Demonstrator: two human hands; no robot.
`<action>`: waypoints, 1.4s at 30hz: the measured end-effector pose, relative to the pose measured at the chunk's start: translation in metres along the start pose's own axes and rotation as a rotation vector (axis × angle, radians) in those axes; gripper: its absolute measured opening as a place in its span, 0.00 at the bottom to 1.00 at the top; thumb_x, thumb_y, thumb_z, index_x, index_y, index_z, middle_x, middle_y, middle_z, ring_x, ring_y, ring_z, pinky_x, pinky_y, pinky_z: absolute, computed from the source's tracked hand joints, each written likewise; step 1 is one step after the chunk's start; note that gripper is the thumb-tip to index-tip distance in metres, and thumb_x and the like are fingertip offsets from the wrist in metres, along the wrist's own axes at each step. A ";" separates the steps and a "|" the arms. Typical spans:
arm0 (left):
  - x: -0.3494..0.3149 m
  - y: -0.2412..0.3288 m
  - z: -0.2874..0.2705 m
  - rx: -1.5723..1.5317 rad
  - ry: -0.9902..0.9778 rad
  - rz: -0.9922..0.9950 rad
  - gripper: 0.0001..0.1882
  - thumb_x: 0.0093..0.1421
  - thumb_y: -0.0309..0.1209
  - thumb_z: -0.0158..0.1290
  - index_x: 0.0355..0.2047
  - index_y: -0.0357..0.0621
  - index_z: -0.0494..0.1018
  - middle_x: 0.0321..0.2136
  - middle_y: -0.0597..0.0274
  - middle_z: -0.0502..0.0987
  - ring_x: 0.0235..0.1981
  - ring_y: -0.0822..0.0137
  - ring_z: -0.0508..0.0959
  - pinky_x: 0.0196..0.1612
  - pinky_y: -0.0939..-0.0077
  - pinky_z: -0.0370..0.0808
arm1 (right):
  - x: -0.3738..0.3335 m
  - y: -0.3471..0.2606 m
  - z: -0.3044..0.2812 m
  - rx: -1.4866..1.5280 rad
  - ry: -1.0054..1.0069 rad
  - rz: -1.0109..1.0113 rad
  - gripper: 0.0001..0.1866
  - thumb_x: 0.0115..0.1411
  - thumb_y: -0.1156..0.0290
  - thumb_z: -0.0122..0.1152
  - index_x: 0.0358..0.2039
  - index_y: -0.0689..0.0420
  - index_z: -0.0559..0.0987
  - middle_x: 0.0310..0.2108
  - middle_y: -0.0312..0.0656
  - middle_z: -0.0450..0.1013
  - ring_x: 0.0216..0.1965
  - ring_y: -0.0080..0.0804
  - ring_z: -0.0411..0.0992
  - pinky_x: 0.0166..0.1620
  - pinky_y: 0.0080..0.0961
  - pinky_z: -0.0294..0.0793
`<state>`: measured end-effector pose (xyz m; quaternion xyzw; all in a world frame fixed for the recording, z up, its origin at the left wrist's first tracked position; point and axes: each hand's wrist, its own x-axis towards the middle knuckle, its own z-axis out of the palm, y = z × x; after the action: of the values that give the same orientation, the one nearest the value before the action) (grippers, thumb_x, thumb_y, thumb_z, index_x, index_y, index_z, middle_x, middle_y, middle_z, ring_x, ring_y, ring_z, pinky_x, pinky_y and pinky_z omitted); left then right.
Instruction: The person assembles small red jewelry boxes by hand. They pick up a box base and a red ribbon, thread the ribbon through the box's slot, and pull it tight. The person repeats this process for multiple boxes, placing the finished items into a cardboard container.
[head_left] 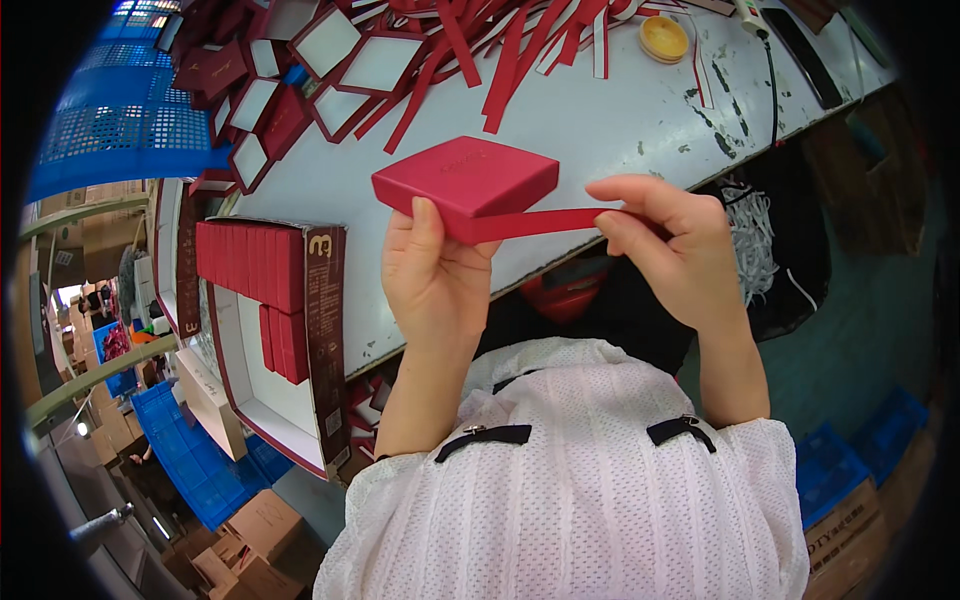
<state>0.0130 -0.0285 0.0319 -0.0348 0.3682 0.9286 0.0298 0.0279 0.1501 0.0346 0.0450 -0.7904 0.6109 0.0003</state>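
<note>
A flat red gift box (465, 175) is held up over the table by my left hand (437, 265), thumb on its near side and the fingers mostly hidden beneath. From the box's near side a red ribbon strip (545, 222) runs out to the right, stretched nearly straight. Its far end is pinched between the thumb and fingers of my right hand (660, 235). How the strip is fixed to the box under my left fingers is hidden.
Left stands a carton (325, 340) with several red boxes (250, 265). At the back lie open box halves (330, 45), loose ribbon strips (505, 65) and a round yellow-topped tin (664, 39) on the white table (600, 140). A blue crate (120, 130) is far left.
</note>
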 end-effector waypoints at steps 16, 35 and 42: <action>-0.009 0.011 -0.004 -0.582 -0.012 -0.311 0.10 0.57 0.26 0.39 0.37 0.33 0.64 0.41 0.45 0.67 0.45 0.53 0.66 0.51 0.50 0.59 | 0.006 -0.001 0.004 -0.079 -0.009 -0.077 0.11 0.48 0.82 0.48 0.34 0.64 0.73 0.21 0.41 0.71 0.23 0.21 0.70 0.28 0.13 0.68; -0.004 -0.032 0.014 0.237 -0.007 0.090 0.12 0.59 0.33 0.37 0.37 0.37 0.63 0.33 0.56 0.70 0.32 0.69 0.73 0.35 0.77 0.71 | -0.004 -0.010 0.021 0.062 0.074 -0.122 0.13 0.46 0.81 0.51 0.35 0.60 0.68 0.12 0.41 0.67 0.11 0.27 0.66 0.17 0.18 0.63; -0.004 -0.017 0.005 -0.035 0.085 -0.043 0.13 0.59 0.34 0.38 0.36 0.36 0.63 0.35 0.52 0.70 0.38 0.61 0.72 0.41 0.64 0.71 | 0.000 -0.010 -0.004 -0.184 -0.018 0.049 0.07 0.44 0.79 0.57 0.28 0.64 0.74 0.17 0.38 0.70 0.19 0.16 0.67 0.24 0.12 0.65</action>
<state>0.0185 -0.0127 0.0248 -0.0828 0.3519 0.9318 0.0334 0.0279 0.1511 0.0453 0.0308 -0.8441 0.5350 -0.0175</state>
